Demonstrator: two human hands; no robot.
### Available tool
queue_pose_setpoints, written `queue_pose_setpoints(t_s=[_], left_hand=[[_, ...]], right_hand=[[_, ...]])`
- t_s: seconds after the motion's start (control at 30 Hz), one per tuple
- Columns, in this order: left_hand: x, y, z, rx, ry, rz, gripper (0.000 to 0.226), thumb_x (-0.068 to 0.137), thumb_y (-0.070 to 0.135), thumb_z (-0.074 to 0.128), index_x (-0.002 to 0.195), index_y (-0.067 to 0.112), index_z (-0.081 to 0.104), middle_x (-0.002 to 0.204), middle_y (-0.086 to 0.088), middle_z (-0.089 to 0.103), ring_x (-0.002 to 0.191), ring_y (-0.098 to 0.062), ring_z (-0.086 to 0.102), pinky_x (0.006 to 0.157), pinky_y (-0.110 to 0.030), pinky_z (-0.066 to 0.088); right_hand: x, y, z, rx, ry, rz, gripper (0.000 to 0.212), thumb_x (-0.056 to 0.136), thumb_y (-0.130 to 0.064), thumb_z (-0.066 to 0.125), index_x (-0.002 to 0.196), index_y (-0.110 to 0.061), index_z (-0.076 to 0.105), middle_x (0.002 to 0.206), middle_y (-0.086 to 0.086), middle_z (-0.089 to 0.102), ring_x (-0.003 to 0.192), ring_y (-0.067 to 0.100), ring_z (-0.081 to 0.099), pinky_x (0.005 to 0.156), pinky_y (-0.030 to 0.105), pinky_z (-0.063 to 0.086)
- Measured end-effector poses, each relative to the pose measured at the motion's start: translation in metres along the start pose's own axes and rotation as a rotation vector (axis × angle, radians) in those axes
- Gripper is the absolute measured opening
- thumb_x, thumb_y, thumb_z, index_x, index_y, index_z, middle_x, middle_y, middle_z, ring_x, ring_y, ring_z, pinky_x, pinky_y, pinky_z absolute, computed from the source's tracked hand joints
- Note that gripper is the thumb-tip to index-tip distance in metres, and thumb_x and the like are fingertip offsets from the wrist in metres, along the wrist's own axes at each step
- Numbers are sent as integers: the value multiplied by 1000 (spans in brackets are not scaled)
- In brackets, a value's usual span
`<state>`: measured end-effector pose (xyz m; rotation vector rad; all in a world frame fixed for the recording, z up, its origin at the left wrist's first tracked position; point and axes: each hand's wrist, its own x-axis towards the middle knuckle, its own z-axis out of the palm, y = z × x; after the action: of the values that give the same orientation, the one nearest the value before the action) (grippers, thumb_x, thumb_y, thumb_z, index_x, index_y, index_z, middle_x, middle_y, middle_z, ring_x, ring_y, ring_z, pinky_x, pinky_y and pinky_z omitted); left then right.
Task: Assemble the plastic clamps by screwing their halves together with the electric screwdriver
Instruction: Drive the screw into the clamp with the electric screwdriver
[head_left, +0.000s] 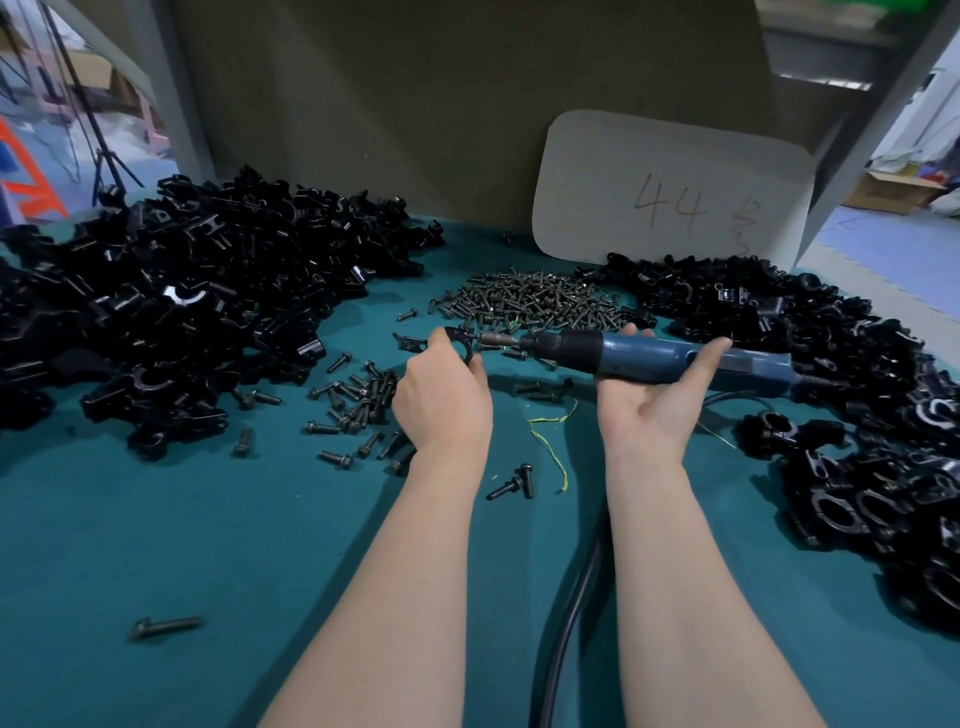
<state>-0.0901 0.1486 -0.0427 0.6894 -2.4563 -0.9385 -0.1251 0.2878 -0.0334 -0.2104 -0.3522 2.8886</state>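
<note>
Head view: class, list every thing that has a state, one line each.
electric screwdriver, held level, bit pointing at clamp
clamp, pinched, facing the bit
left hand, pinches the clamp
right hand, palm up, grips the electric screwdriver
screws, loose pile on the table
clamp halves, heaped loose at left

Held clamp (466, 347) mostly hidden by left hand (441, 400), cable (566, 623) cut by bottom edge, right pile (857, 493) cut off

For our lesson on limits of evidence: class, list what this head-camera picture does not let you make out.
- Head view: clamp, mostly covered by the left hand; whether its halves are joined cannot be told.
- Head view: whether a screw sits at the tip of the electric screwdriver, too small.
- Head view: cable, cut off by the bottom edge.
</note>
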Motion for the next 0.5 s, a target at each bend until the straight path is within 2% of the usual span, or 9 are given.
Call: queue_pose_setpoints(t_s=[0.2,0.3,0.4,0.5], left_hand=[[0,0,1,6,2,10,40,97,30,55,133,13,49,94,-9,68,69,-20,46,60,-30,34],[2,-1,1,11,3,15,43,97,30,54,136,12,47,92,-11,69,72,-23,54,61,-31,36],[4,-2,1,14,7,20,42,96,30,55,133,11,50,92,-11,69,82,-29,65,62,-30,36],[4,-2,1,13,12,25,38,96,29,56,129,11,52,90,-11,69,83,-29,66,62,-30,36]], right_hand=[[-2,-1,1,22,20,-4,40,90,-46,59,109,-13,53,106,10,56,102,25,59,104,42,43],[-4,0,2,-18,0,-10,37,91,-45,59,105,-11,54,101,9,58,98,23,61,99,37,47],[-6,0,4,-33,-17,-17,35,91,-44,58,99,-10,56,94,8,60,91,21,62,95,34,50],[-8,1,4,-26,-10,-21,34,91,-43,58,98,-10,56,94,8,59,91,21,61,96,34,49]])
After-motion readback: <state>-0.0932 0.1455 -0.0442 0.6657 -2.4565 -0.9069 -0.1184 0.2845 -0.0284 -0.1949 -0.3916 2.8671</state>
